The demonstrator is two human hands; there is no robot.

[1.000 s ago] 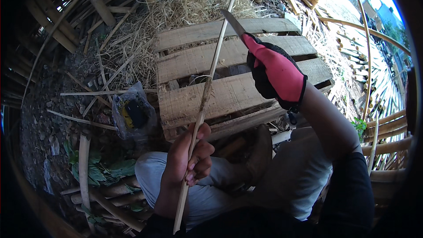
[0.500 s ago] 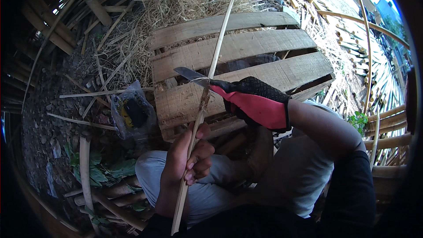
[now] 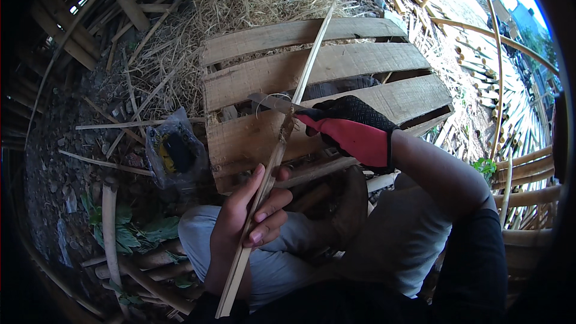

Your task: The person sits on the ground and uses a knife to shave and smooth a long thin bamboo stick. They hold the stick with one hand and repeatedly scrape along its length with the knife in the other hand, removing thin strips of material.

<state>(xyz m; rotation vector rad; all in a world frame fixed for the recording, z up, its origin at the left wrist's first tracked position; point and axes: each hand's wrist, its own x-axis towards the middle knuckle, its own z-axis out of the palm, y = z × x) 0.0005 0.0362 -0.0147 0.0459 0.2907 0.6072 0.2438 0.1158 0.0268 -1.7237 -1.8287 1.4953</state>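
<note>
A long, pale bamboo strip (image 3: 311, 63) runs diagonally from my lap to beyond the slatted wooden pallet. Bare, my left hand (image 3: 258, 213) is wrapped round its lower part. My right hand (image 3: 351, 126), in a black and pink glove, grips a knife whose handle is hidden in the fist. The knife blade (image 3: 268, 102) points left and lies across the strip, near a darker, rough joint. A thin curled shaving (image 3: 262, 101) stands up at the blade. Beneath them is the wooden pallet (image 3: 252, 84).
Left of the pallet lies a clear plastic bag (image 3: 175, 150) with dark and yellow contents. Dry shavings (image 3: 252, 6) heap behind the pallet. Bamboo poles (image 3: 110, 228) and loose strips lie on the stony ground, with more bamboo stacked (image 3: 486, 93) at the right.
The strip has slid down toward me, its far tip now in view, and tilts more to the right. The right hand has moved slightly right and down. A shaving curls larger at the blade.
</note>
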